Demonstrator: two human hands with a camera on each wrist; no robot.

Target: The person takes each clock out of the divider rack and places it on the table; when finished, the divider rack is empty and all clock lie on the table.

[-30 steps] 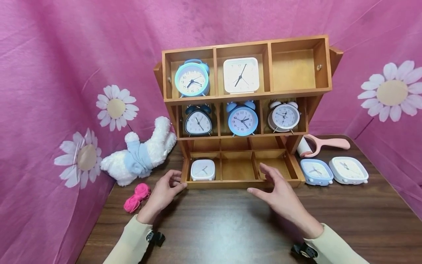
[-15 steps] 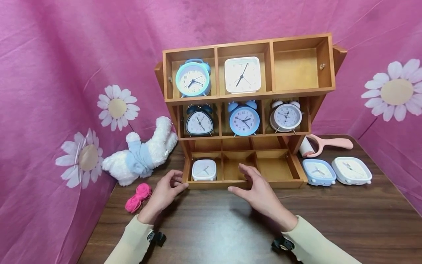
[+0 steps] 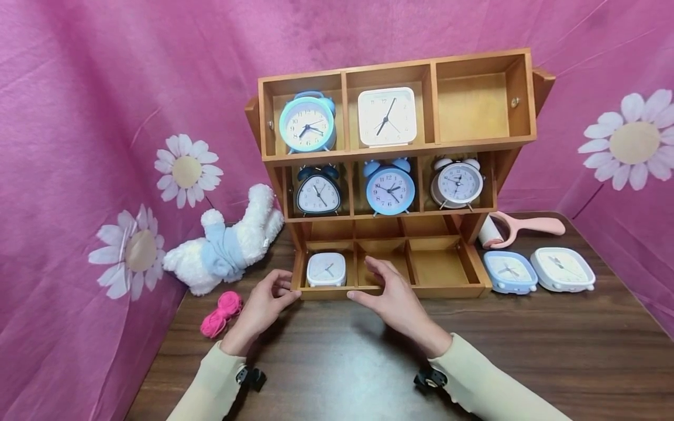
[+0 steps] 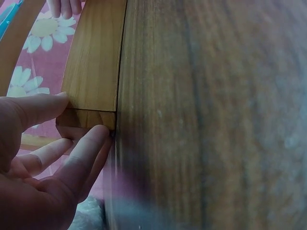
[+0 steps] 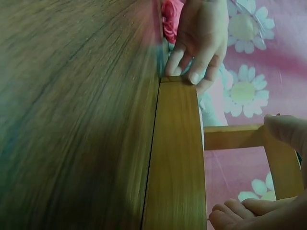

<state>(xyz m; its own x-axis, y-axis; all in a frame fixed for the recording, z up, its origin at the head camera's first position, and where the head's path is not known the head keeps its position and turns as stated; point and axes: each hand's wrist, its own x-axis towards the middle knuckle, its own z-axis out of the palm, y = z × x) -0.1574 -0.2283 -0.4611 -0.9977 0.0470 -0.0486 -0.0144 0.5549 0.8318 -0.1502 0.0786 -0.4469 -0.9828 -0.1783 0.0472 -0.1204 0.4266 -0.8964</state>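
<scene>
A three-tier wooden display shelf stands on the table, with alarm clocks in several compartments. At its lower left corner, my left hand holds the end between thumb and fingers; in the left wrist view the left hand has its thumb on the top edge and fingers against the end. My right hand hovers at the bottom tier's front board, by the middle compartment, thumb and fingers spread around nothing. A small white alarm clock sits in the bottom left compartment, between both hands.
Right of the shelf lie a blue alarm clock, a white alarm clock and a pink lint roller. On the left are a white plush toy and pink yarn. Pink flowered cloth hangs behind.
My right hand has moved left along the shelf's front, from the right compartment to the middle one. The left hand stays at the corner. The clocks have not moved.
</scene>
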